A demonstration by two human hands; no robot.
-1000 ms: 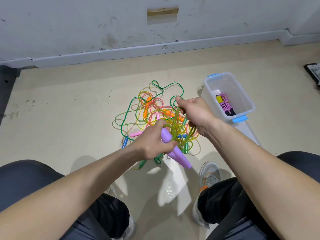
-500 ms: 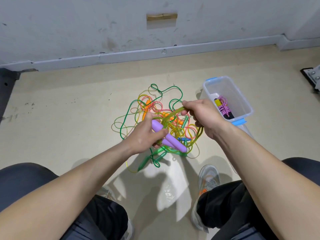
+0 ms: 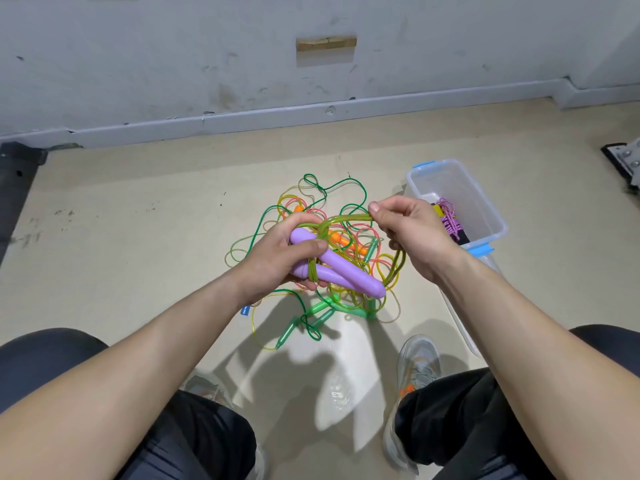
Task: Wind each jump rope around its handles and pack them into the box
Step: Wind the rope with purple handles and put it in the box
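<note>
Beige floor (image 3: 138,271) by scuffed wall; left hand (image 3: 282,259) grips paired purple handles (image 3: 349,277), few turns of yellow-green cord (image 3: 346,219) round them; right hand (image 3: 415,237) pinches next loop; clear box (image 3: 462,181) holds one wound pink rope (image 3: 449,221) (any others hidden); tangled pile (image 3: 320,311) on floor awaits winding
</note>
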